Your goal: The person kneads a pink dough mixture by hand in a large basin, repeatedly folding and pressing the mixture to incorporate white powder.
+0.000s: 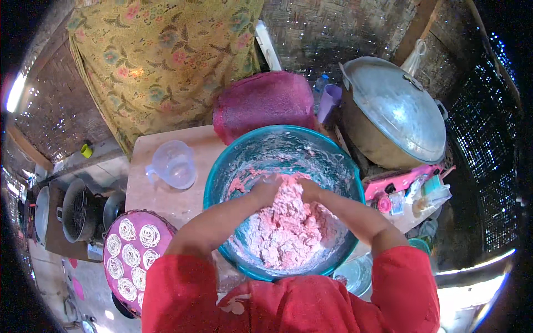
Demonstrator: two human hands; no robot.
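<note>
A teal basin (214, 205) holds lumpy pink dough (286, 238) dusted with white powder, which also streaks its inner wall. Both of my hands are sunk into the upper part of that mound, one either side of a raised lump. My left hand (267, 187) curls into the dough from the left, my right hand (306, 187) from the right; their fingertips are buried. The basin stands on a pale board (150, 200), with a clear plastic jug (173, 165) to its left.
Lower left, a round pink tray (122, 266) bears several white lattice coils beside dark pans (78, 211). Behind the basin lies a pink bundle (261, 102), near a purple cup (328, 102). A large lidded metal pot (388, 111) and small containers (433, 194) are at right.
</note>
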